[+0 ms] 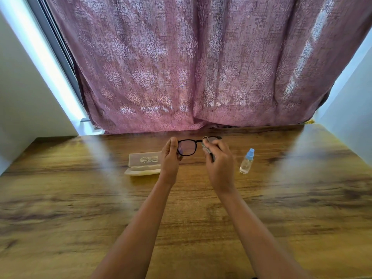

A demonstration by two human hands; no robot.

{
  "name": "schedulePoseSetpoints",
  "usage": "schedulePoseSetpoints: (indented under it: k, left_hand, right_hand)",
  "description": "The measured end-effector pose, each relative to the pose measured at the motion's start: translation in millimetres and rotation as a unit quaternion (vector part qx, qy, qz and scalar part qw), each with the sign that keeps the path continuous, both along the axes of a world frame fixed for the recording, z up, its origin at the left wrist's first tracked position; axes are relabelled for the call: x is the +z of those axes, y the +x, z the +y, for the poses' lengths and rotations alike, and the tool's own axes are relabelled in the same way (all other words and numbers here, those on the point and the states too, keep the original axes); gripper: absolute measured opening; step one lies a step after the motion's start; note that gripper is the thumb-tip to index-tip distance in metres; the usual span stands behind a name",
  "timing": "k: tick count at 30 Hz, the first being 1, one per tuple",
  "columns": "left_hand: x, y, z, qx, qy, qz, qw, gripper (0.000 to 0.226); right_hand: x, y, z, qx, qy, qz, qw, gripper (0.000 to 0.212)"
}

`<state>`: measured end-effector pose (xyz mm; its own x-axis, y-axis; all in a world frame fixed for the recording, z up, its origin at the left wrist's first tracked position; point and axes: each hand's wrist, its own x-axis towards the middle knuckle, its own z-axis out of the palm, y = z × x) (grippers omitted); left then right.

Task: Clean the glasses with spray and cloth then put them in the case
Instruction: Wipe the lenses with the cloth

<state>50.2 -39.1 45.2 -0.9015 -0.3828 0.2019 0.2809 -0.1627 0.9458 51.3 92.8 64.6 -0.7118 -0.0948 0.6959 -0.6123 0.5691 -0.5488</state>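
Observation:
Black-framed glasses (188, 147) are held up above the wooden table (80, 198). My left hand (170, 158) pinches their left end. My right hand (218, 164) presses a grey cloth (209, 142) around the right lens, which is hidden by the cloth and my fingers. A translucent glasses case (144, 164) lies open on the table just left of my left hand. A small clear spray bottle (247, 161) with a blue cap stands to the right of my right hand.
A pink patterned curtain (201, 67) hangs along the table's far edge. White walls flank the table on both sides, with a window frame (60, 57) at the back left.

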Motion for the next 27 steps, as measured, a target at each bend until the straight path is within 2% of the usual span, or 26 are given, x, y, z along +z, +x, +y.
schedulePoseSetpoints:
  k: [5, 11, 18, 22, 27]
  left_hand:
    - [4.4, 0.7, -3.3, -0.001, 0.003, 0.011, 1.000, 0.037]
    - [2.1, 3.1, -0.3, -0.001, -0.016, -0.013, 1.000, 0.037]
    - [-4.8, 5.6, -13.9, 0.005, -0.043, -0.032, 0.999, 0.036]
    - [-12.2, 6.4, -20.0, 0.015, -0.042, -0.044, 0.998, 0.035]
    - [-20.3, 9.4, -21.4, 0.010, -0.020, -0.056, 0.998, 0.035]
  right_hand:
    - [3.7, -14.1, 15.9, -0.067, -0.064, -0.032, 0.995, 0.024]
    - [-2.2, -2.7, 0.1, -0.002, -0.010, 0.005, 1.000, 0.026]
    - [-5.9, -14.4, 22.0, -0.070, -0.097, -0.043, 0.992, 0.023]
    - [-27.8, -14.1, 36.6, -0.111, -0.146, -0.112, 0.977, 0.022]
    - [-68.0, -4.8, 52.7, -0.152, -0.077, -0.210, 0.963, 0.022]
